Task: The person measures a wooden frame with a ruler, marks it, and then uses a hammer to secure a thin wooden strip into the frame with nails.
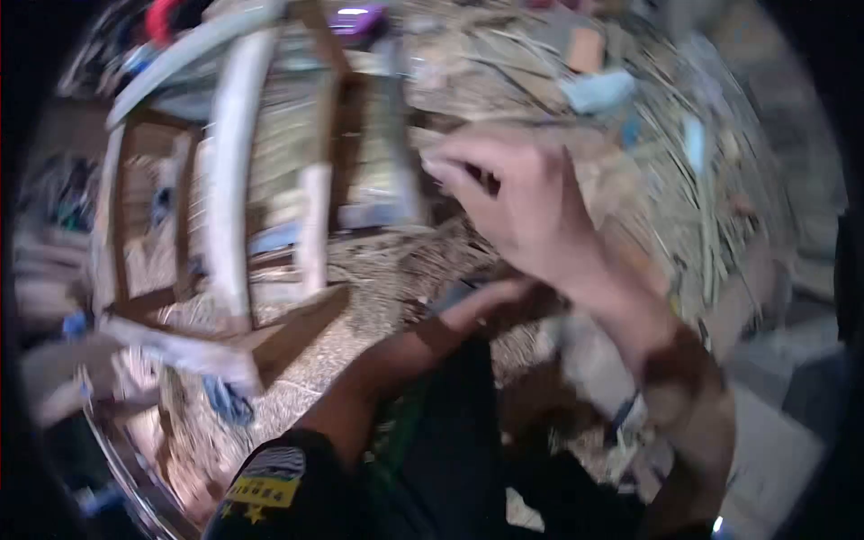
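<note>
Chair frame (270,180) lies tilted on littered ground; right hand (526,211) hovers beside it, fingers loosely apart, empty. Left hand (486,301) blurred, grip unclear.

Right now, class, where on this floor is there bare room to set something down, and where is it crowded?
The freest patch is the gritty floor between the wooden frame and the left hand. The ground beyond the right hand is crowded with scattered strips and scraps, though blurred. The frame takes up the left.

text: none legible | sleeve patch (267,486): yellow marks, too blurred to read
</note>
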Demonstrator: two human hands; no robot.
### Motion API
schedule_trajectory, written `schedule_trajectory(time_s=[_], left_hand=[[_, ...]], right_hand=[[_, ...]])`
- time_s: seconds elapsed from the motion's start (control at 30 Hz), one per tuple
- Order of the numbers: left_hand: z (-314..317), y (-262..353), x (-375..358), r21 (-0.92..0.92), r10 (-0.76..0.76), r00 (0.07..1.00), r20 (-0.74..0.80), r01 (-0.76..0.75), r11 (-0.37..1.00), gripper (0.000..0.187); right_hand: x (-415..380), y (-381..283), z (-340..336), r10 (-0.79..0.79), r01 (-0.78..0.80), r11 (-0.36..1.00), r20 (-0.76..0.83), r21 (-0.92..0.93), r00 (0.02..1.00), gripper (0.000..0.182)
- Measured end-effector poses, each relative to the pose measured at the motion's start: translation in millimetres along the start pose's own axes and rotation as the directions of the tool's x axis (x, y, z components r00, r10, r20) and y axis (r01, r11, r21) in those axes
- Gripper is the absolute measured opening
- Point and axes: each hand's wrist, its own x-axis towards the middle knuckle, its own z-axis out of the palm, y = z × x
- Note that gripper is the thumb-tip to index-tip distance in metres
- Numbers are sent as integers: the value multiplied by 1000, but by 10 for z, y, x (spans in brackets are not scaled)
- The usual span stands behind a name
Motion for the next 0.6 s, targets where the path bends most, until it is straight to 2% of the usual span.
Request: schedule_trajectory(time_s=[0.07, 0.1, 0.13, 0.17, 0.2, 0.23, 0.3, 0.37, 0.47, 0.5, 0.57, 0.6], left_hand=[[-68, -104, -110, 86, 195, 981, 8, -195, 977, 42], [-142, -51, -188, 86, 189, 982, 5, -189, 978, 42], [-190, 177, -49, -81, -343, 934, 94, 351, 933, 47], [-270, 350, -48, 79, -422, 905, 56, 417, 905, 53], [-228, 270, -32, 48, -476, 876, 78, 474, 879, 57], [-191, 200, -25, 31, -483, 871, 91, 482, 876, 56], [-175, 271, 1, 19, -482, 869, 109, 483, 875, 56], [-239, 539, 40, 82, -437, 890, 133, 429, 899, 54], [-125, 300, 0, 69, -508, 855, 105, 503, 861, 51], [-201, 471, 16, 98, -428, 894, 134, 418, 903, 49], [-177, 399, -7, 39, -434, 891, 137, 433, 901, 48], [-178, 370, -24, -25, -437, 890, 130, 443, 896, 48]], right_hand=[[-203, 85, -514, 107, -109, 989, -24, -101, 994, 14], [-359, 111, -816, 238, -234, 959, 7, -158, 971, 15], [-508, 164, -1123, 347, -333, 921, 34, -203, 937, 17], [-723, 354, -1368, 237, -218, 936, 38, -275, 971, 19], [-962, 450, -1562, 316, -275, 884, 50, -379, 947, 20], [-1195, 549, -1732, 392, -323, 818, 50, -477, 919, 21], [-1735, 845, -1898, 607, -540, 677, -36, -501, 794, 20], [-2298, 1230, -1908, 630, -592, 656, -93, -469, 771, 19], [-2972, 1710, -1802, 651, -613, 592, -138, -523, 747, 20], [-3125, 1774, -1769, 662, -626, 584, -142, -516, 736, 20], [-3282, 1868, -1727, 714, -554, 542, -1, -632, 700, 25], [-3290, 1860, -1721, 716, -557, 545, 3, -627, 698, 25]])
